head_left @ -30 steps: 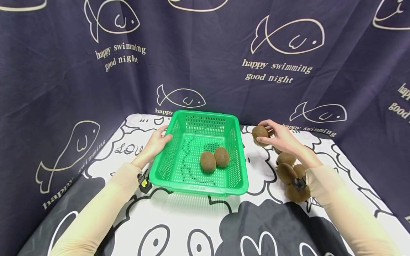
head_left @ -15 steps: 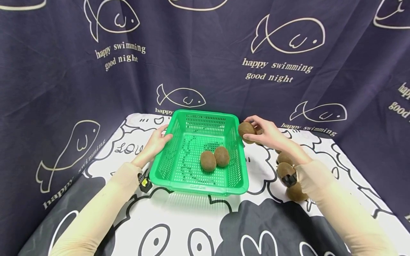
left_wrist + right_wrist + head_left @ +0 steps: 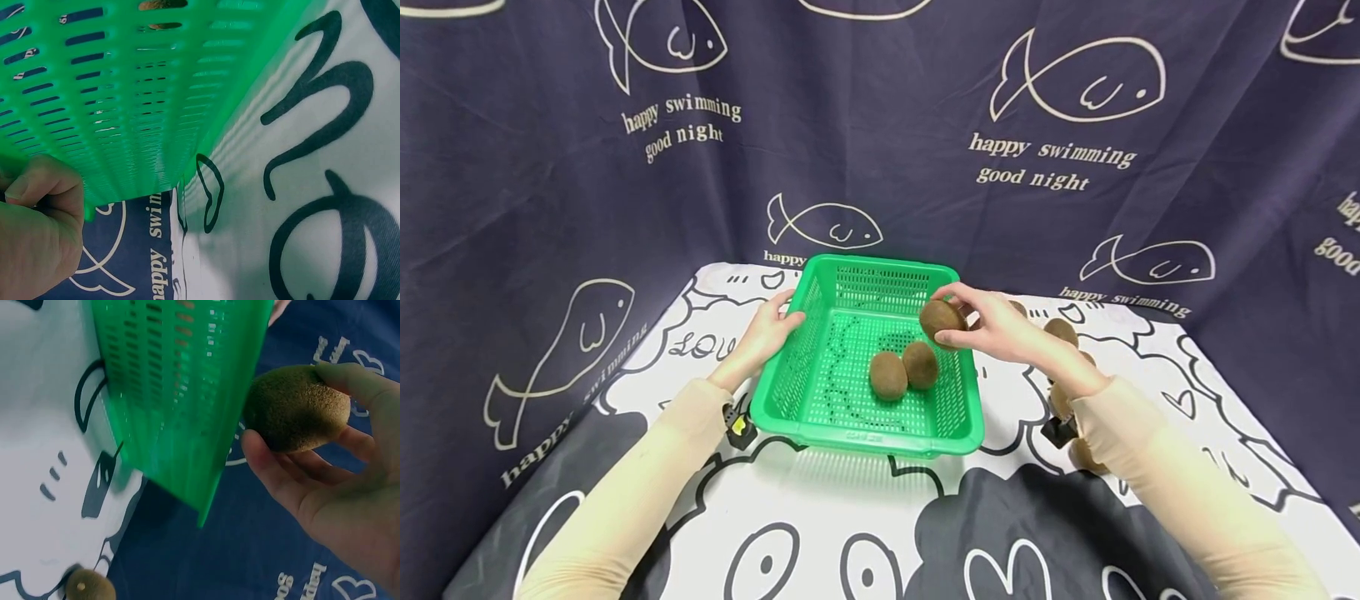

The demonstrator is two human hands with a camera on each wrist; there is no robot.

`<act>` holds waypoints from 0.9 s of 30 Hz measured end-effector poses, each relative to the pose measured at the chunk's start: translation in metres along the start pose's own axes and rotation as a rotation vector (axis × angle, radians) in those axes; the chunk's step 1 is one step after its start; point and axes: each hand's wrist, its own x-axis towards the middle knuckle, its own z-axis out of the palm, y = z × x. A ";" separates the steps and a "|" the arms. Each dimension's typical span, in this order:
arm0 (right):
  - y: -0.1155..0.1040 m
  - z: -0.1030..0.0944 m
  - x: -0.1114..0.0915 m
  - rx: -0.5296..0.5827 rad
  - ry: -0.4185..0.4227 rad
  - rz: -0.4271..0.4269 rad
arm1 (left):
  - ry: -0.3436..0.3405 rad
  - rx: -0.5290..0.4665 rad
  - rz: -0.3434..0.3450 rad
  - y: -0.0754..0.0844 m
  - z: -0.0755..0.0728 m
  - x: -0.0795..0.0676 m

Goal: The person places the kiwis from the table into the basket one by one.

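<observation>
A green plastic basket [image 3: 868,444] with slotted walls stands mid-table in the head view. Two brown kiwis lie side by side on its floor: one kiwi [image 3: 888,377] and, touching it, a second kiwi [image 3: 921,367]. My left hand [image 3: 769,330] grips the basket's left rim, thumb over the edge; in the left wrist view its curled fingers [image 3: 53,178] sit against the wall. My right hand [image 3: 1003,329] holds another kiwi [image 3: 940,322] between thumb and fingers, above the basket's right rim. The right wrist view shows this kiwi [image 3: 300,409] just beyond the rim.
More kiwis [image 3: 1061,332] lie on the table right of the basket, some hidden under the right forearm. A single kiwi [image 3: 90,587] shows low in the right wrist view. A dark blue fish-print curtain [image 3: 925,142] hangs behind the black-and-white patterned cloth [image 3: 820,500].
My right hand has carried the kiwi leftward from beside the basket to over its right rim. The left hand, the basket and the two kiwis inside stay in place.
</observation>
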 end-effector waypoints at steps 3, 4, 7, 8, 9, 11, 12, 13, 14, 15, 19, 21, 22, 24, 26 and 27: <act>-0.007 0.005 0.000 -0.029 -0.028 -0.022 | -0.011 -0.020 -0.006 0.002 -0.001 -0.001; -0.009 0.006 0.000 -0.038 -0.038 -0.028 | -0.011 -0.023 -0.010 0.003 -0.001 -0.001; -0.014 0.012 0.000 -0.062 -0.072 -0.060 | -0.001 -0.011 -0.008 -0.004 -0.001 0.004; -0.015 0.014 -0.001 -0.070 -0.084 -0.076 | 0.005 -0.003 -0.004 -0.006 0.000 0.005; -0.017 0.016 -0.001 -0.077 -0.095 -0.096 | 0.009 0.004 -0.002 -0.006 0.000 0.005; -0.019 0.021 -0.002 -0.090 -0.118 -0.140 | 0.015 0.013 0.005 -0.006 0.000 0.005; -0.019 0.023 -0.002 -0.101 -0.130 -0.161 | 0.017 0.015 0.008 -0.006 0.001 0.005; -0.020 0.025 -0.002 -0.115 -0.142 -0.179 | 0.018 0.016 0.009 -0.006 0.001 0.005; -0.021 0.027 -0.003 -0.125 -0.158 -0.193 | 0.019 0.017 0.009 -0.006 0.001 0.004; -0.022 0.029 -0.003 -0.135 -0.176 -0.202 | 0.020 0.018 0.009 -0.006 0.001 0.004; -0.024 0.037 -0.006 -0.191 -0.244 -0.204 | 0.022 0.017 0.003 -0.005 0.001 0.004; -0.025 0.041 -0.007 -0.210 -0.274 -0.197 | 0.020 0.017 0.005 -0.005 0.001 0.003; -0.026 0.043 -0.007 -0.219 -0.284 -0.195 | 0.018 0.020 0.008 -0.005 0.000 0.003; -0.026 0.046 -0.008 -0.236 -0.301 -0.195 | 0.017 0.019 0.010 -0.005 0.000 0.003; -0.026 0.049 -0.009 -0.256 -0.312 -0.198 | 0.016 0.020 0.010 -0.004 0.000 0.002; -0.027 0.050 -0.009 -0.261 -0.318 -0.196 | 0.014 0.022 0.009 -0.004 0.000 0.002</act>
